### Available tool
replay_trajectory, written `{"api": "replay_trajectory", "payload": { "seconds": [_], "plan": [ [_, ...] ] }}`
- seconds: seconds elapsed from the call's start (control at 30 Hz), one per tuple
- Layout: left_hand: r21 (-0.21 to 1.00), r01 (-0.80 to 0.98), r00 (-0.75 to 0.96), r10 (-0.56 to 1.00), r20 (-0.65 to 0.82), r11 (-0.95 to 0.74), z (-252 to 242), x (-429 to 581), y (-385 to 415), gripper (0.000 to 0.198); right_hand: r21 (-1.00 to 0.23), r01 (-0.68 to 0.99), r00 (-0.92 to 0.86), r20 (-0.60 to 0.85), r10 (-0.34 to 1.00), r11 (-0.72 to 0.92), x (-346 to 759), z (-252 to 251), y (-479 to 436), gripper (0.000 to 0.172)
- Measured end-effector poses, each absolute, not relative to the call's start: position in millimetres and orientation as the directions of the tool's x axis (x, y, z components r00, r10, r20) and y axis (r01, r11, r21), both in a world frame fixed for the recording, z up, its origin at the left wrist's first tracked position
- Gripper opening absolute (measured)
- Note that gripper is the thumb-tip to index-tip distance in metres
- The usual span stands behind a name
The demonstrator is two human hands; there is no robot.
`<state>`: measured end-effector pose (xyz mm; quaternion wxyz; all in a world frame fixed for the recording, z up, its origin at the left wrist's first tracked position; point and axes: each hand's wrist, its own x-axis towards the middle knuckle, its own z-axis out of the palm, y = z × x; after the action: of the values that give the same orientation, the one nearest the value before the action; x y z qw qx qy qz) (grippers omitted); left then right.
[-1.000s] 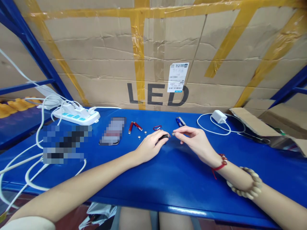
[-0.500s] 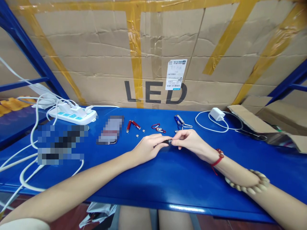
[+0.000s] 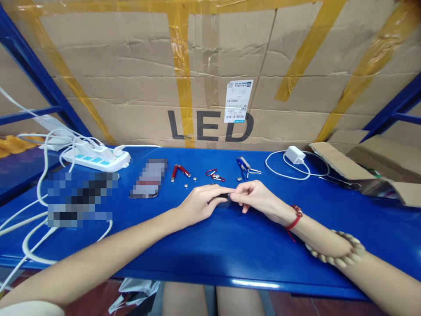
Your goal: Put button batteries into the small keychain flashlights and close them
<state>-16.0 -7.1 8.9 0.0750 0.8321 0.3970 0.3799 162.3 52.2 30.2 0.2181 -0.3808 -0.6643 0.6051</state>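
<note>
Both hands close, meeting over one part. Left hand (image 3: pixel 198 204) clamps the black cylinder (image 3: pixel 223 195) between thumb and fingers, covering most of it. Right hand (image 3: pixel 255 195) has fingertips pinched on its right end; can't tell if a separate small piece is in that pinch.

Cylinder sits mid-table, just in front of the loose bits. Long axis runs side to side, roughly parallel to the table edge, right end slightly farther from the person. One end points at the right fingertips, the other into the left palm. Which is the head: can't tell.

Progress, my read: mid-assembly or mid-strip, black unit unfinished. Can't see whether it's closed up. Two red cylinders (image 3: pixel 174 173) lie in a V left of the hands; blue cylinder (image 3: pixel 241 163) and silver cylinder (image 3: pixel 245 163) side by side beyond. Done or pending, can't tell. Loose silver discs (image 3: pixel 194 179), probably button cells, and red clips (image 3: pixel 211 172) lie apart from the red cylinders, so fitting probably remains.

Farther out: phone (image 3: pixel 149 177) left, white charger (image 3: pixel 294 155) right.
</note>
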Motion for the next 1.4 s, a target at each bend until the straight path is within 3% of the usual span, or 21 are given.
{"api": "replay_trajectory", "payload": {
  "seconds": [0.13, 0.23, 0.3, 0.4, 0.5, 0.6, 0.83, 1.07, 1.4],
  "plan": [
    [0.442, 0.618, 0.36, 0.734, 0.576, -0.65, 9, -14, -7, 0.022, -0.982, 0.171, -0.647, -0.173, 0.743, -0.079, 161, 31, 46, 0.04],
    [0.449, 0.642, 0.314, 0.748, 0.585, -0.622, 8, -13, -6, 0.021, -0.986, 0.165, -0.646, -0.134, 0.752, -0.033, 159, 30, 46, 0.043],
    [0.468, 0.648, 0.273, 0.757, 0.594, -0.601, 7, -12, -4, 0.021, -0.972, 0.21, -0.621, -0.053, 0.782, 0.101, 159, 31, 48, 0.041],
    [0.506, 0.654, 0.215, 0.78, 0.587, -0.562, 7, -11, -2, 0.02, -0.857, 0.239, -0.544, 0.272, 0.794, 0.457, 162, 32, 55, 0.035],
    [0.538, 0.654, 0.184, 0.801, 0.57, -0.532, 8, -12, -1, 0.019, -0.636, 0.214, -0.551, 0.548, 0.63, 0.741, 166, 34, 60, 0.023],
    [0.555, 0.638, 0.206, 0.813, 0.545, -0.534, 9, -12, -1, 0.019, -0.507, 0.162, -0.601, 0.629, 0.492, 0.847, 170, 34, 63, 0.011],
    [0.539, 0.608, 0.283, 0.793, 0.539, -0.583, 10, -12, -3, 0.02, -0.4, 0.151, -0.633, 0.663, 0.399, 0.904, 173, 30, 64, 0.01],
    [0.477, 0.615, 0.392, 0.768, 0.506, -0.628, 9, -16, -6, 0.016, -0.489, 0.068, -0.664, 0.628, 0.405, 0.869, 171, 25, 59, 0.018],
    [0.515, 0.643, 0.347, 0.815, 0.463, -0.567, 9, -15, -9, 0.008, -0.597, 0.171, -0.66, 0.521, 0.541, 0.784, 169, 19, 58, 0.025]
  ]
}}
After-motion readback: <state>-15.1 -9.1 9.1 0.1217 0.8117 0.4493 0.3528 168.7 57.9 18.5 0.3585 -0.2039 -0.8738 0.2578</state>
